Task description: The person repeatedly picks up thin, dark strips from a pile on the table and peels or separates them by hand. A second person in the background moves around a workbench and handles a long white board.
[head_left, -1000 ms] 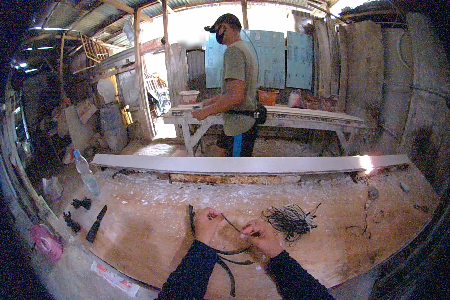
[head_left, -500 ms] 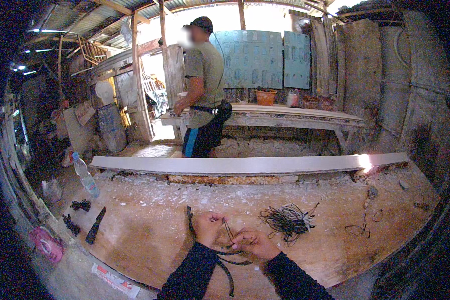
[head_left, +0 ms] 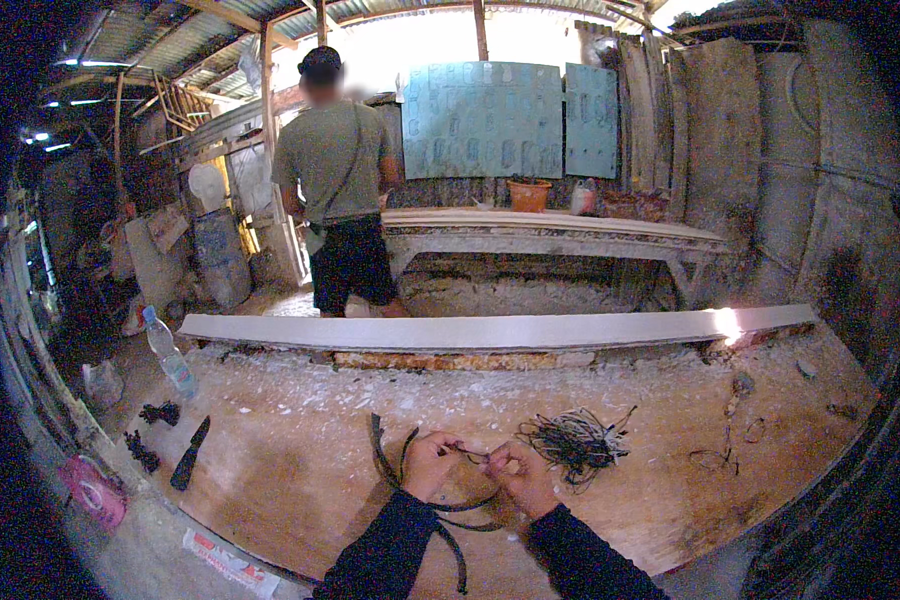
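Bundles (head_left: 142, 450) sit toward the table's (head_left: 300, 490) left, the knife (head_left: 191, 453) just beside them — likely set aside to leave elbow room. Black strips (head_left: 456, 552) curve around the left hand (head_left: 434, 464), whose fingertips pinch a thin cord (head_left: 474, 456); the right hand's (head_left: 523, 474) fingertips pinch it too, seemingly steadying the short span between. Rightward lies a tangle (head_left: 580, 445) — handily near, it seems.

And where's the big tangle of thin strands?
In the head view, the tangle lies right of centre on the table, beside the right hand.
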`<state>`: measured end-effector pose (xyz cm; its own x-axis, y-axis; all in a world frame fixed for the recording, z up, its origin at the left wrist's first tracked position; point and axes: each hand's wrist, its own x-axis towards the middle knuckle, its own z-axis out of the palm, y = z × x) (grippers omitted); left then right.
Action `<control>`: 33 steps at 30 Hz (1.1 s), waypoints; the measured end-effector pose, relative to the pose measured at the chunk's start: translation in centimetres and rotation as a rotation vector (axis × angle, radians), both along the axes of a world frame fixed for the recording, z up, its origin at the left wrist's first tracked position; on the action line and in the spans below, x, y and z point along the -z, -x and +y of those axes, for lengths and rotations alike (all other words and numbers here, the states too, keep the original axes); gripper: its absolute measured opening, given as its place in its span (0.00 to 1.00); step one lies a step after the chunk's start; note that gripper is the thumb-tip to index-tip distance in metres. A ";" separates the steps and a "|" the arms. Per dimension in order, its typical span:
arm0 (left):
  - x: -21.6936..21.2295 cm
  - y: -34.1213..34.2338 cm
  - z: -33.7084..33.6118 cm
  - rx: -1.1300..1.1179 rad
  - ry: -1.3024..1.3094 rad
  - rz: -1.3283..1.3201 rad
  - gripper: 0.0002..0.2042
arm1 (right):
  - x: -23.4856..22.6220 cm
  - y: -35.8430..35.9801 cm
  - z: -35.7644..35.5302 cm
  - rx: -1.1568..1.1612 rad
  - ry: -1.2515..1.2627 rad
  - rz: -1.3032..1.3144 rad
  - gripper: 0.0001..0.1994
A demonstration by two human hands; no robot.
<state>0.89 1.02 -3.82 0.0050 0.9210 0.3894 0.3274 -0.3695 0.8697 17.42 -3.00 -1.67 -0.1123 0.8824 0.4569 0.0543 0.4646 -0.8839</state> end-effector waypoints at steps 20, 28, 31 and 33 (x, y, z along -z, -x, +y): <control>0.4 -3.7 -3.3 0.969 0.206 -0.190 0.07 | 0.1 -2.9 2.5 0.410 -0.127 0.072 0.05; -0.7 -0.5 -1.0 0.201 0.189 -0.082 0.08 | 0.7 -3.2 2.9 0.403 -0.106 -0.024 0.04; -0.1 0.4 0.2 -0.072 0.036 -0.155 0.07 | 0.5 -2.1 1.8 0.233 -0.091 -0.041 0.05; 0.2 1.0 0.7 -0.179 0.025 -0.214 0.06 | 0.2 -1.5 0.3 0.020 0.009 -0.149 0.06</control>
<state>-0.08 1.69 -4.01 -0.2391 0.9091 0.3411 0.1931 -0.2997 0.9343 18.95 -2.65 -1.84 -0.1612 0.8891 0.4285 0.1945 0.4543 -0.8694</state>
